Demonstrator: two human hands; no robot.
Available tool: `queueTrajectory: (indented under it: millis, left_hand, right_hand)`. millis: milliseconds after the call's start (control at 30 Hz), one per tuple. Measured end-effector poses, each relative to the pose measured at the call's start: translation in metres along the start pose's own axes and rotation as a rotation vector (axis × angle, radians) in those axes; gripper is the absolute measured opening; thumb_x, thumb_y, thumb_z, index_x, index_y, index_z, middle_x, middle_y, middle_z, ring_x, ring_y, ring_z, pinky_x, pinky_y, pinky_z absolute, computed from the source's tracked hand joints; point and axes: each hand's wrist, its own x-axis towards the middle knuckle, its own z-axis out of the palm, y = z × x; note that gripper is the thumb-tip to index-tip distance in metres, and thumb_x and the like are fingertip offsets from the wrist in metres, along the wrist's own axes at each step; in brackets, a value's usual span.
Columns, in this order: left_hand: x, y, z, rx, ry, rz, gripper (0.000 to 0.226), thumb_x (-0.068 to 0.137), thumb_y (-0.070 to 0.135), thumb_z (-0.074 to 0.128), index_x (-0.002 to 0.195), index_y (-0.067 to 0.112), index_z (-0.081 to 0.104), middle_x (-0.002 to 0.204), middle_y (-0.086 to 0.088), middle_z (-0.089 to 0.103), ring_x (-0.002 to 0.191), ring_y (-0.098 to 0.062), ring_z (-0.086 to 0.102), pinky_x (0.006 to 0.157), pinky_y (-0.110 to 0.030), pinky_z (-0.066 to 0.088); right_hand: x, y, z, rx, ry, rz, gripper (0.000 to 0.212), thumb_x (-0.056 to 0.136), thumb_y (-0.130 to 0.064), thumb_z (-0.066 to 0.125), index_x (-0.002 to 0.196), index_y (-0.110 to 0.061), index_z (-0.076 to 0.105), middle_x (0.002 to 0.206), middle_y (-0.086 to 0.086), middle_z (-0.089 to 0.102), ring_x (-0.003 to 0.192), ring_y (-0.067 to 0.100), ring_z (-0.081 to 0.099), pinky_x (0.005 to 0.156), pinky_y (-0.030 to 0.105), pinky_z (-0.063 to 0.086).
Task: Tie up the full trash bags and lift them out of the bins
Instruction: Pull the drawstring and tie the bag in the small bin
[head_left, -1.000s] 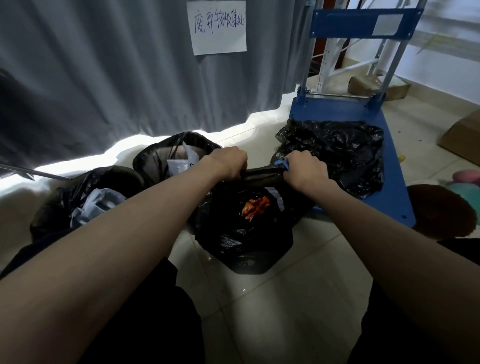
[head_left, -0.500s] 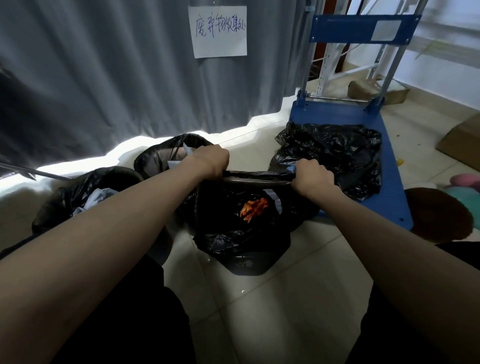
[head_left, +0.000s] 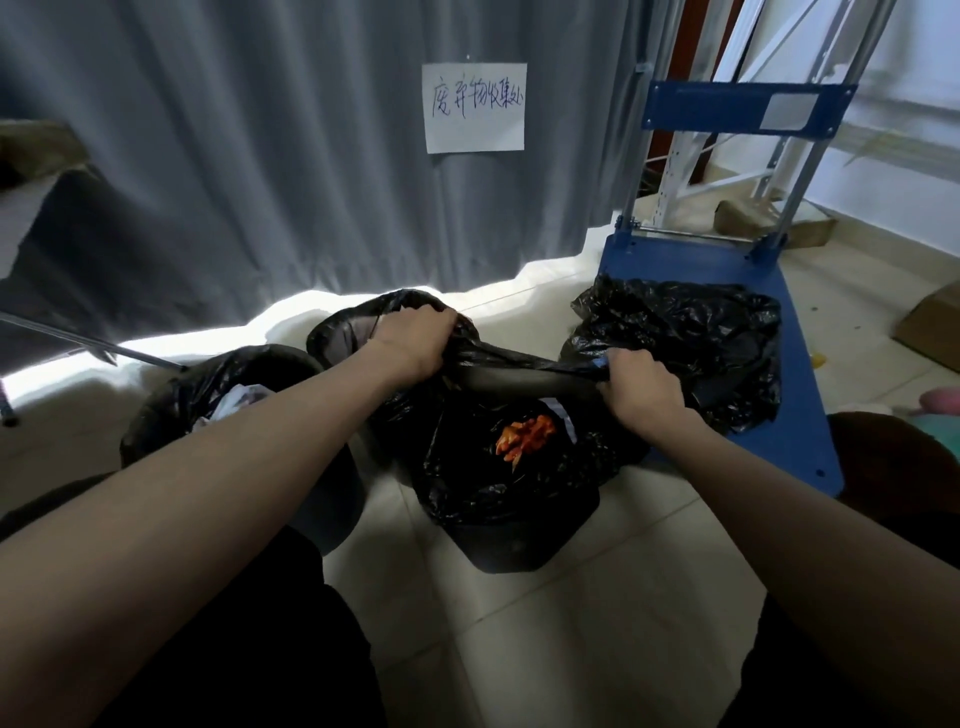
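Observation:
A black trash bag (head_left: 498, 483) sits in a bin on the tiled floor in front of me, with orange scraps (head_left: 524, 435) showing inside. My left hand (head_left: 415, 340) grips the bag's left rim and my right hand (head_left: 636, 389) grips its right rim. The top edge is stretched taut between the two fists. A second lined bin (head_left: 228, 395) with pale paper waste stands to the left. A third lined bin (head_left: 343, 332) stands behind my left hand, mostly hidden.
A blue hand trolley (head_left: 800, 415) lies to the right with a crumpled black bag (head_left: 691, 332) on its deck. A grey curtain (head_left: 260, 156) with a paper sign (head_left: 474, 106) hangs behind. Cardboard boxes (head_left: 930, 332) lie at far right.
My hands have moved apart, the left going up and to the left, pulling the bag's top edge out taut. The view has tilted slightly downward.

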Motion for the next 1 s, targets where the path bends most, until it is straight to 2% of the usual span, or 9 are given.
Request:
queueTrajectory:
  millis: [167, 233, 300, 433, 533, 667, 833, 933, 1000]
  left_hand:
    - [-0.01, 0.0, 0.001, 0.028, 0.105, 0.108, 0.056, 0.078, 0.026, 0.076, 0.12, 0.011, 0.042, 0.12, -0.012, 0.052, 0.108, -0.036, 0.056, 0.072, -0.041, 0.044]
    - [-0.015, 0.003, -0.001, 0.061, 0.169, 0.189, 0.053, 0.078, 0.028, 0.075, 0.117, 0.012, 0.044, 0.116, -0.01, 0.049, 0.102, -0.033, 0.057, 0.068, -0.041, 0.044]
    - [-0.021, 0.008, -0.003, 0.026, 0.17, 0.282, 0.043, 0.08, 0.03, 0.073, 0.112, 0.014, 0.048, 0.11, -0.006, 0.05, 0.095, -0.03, 0.057, 0.063, -0.036, 0.039]
    - [-0.038, 0.02, 0.002, -0.213, -0.186, 0.389, 0.019, 0.076, 0.032, 0.079, 0.074, 0.026, 0.062, 0.074, 0.011, 0.06, 0.076, -0.015, 0.061, 0.064, -0.028, 0.039]
    - [-0.051, 0.025, 0.012, -0.149, -0.343, 0.418, 0.018, 0.077, 0.037, 0.079, 0.069, 0.03, 0.065, 0.071, 0.013, 0.063, 0.071, -0.007, 0.058, 0.069, -0.028, 0.048]
    - [-0.06, 0.032, 0.016, -0.137, -0.334, 0.444, 0.01, 0.079, 0.034, 0.077, 0.081, 0.026, 0.072, 0.077, 0.008, 0.066, 0.076, -0.012, 0.06, 0.069, -0.027, 0.046]
    - [-0.066, 0.038, 0.014, -0.136, -0.323, 0.461, 0.006, 0.082, 0.028, 0.074, 0.084, 0.023, 0.075, 0.085, 0.004, 0.072, 0.081, -0.014, 0.063, 0.067, -0.026, 0.044]
    - [-0.067, 0.039, 0.015, -0.201, -0.35, 0.481, 0.006, 0.084, 0.024, 0.071, 0.085, 0.024, 0.076, 0.083, 0.009, 0.072, 0.08, -0.009, 0.063, 0.075, -0.029, 0.05]
    - [-0.067, 0.041, 0.015, -0.248, -0.336, 0.475, 0.009, 0.083, 0.034, 0.073, 0.081, 0.025, 0.076, 0.077, 0.008, 0.071, 0.075, -0.01, 0.062, 0.074, -0.03, 0.051]
  right_hand:
    - [-0.012, -0.019, -0.004, -0.152, 0.103, -0.18, 0.063, 0.083, -0.036, 0.074, 0.133, -0.011, 0.044, 0.132, 0.012, 0.045, 0.12, 0.032, 0.046, 0.091, 0.043, 0.044]
    - [-0.018, -0.022, -0.003, -0.218, 0.231, -0.295, 0.057, 0.082, -0.028, 0.072, 0.13, -0.011, 0.046, 0.13, 0.013, 0.043, 0.117, 0.032, 0.045, 0.09, 0.04, 0.042]
    - [-0.025, -0.025, -0.004, -0.164, 0.239, -0.428, 0.037, 0.082, -0.017, 0.068, 0.115, -0.012, 0.053, 0.119, 0.01, 0.048, 0.107, 0.03, 0.048, 0.082, 0.039, 0.043]
    - [-0.039, -0.024, -0.004, -0.057, -0.272, -0.462, 0.007, 0.079, -0.02, 0.068, 0.082, -0.022, 0.062, 0.083, -0.007, 0.059, 0.087, 0.023, 0.062, 0.073, 0.033, 0.05]
    - [-0.042, -0.022, -0.001, -0.054, -0.376, -0.542, 0.025, 0.069, -0.035, 0.083, 0.077, -0.024, 0.061, 0.081, -0.012, 0.052, 0.079, 0.015, 0.057, 0.07, 0.034, 0.05]
    - [-0.047, -0.024, 0.0, -0.112, -0.479, -0.586, 0.029, 0.065, -0.04, 0.086, 0.085, -0.029, 0.068, 0.093, -0.011, 0.054, 0.089, 0.013, 0.056, 0.065, 0.031, 0.045]
    - [-0.057, -0.024, 0.014, -0.227, -0.407, -0.66, 0.009, 0.08, -0.016, 0.07, 0.085, -0.023, 0.07, 0.096, -0.011, 0.052, 0.097, 0.017, 0.058, 0.069, 0.031, 0.048]
    - [-0.054, -0.027, 0.005, -0.113, -0.34, -0.577, 0.009, 0.081, -0.019, 0.064, 0.078, -0.026, 0.06, 0.086, -0.006, 0.059, 0.088, 0.019, 0.059, 0.068, 0.03, 0.045]
    - [-0.049, -0.028, -0.002, 0.008, -0.274, -0.513, 0.01, 0.081, -0.021, 0.065, 0.078, -0.024, 0.056, 0.076, -0.009, 0.057, 0.081, 0.02, 0.057, 0.069, 0.03, 0.045]
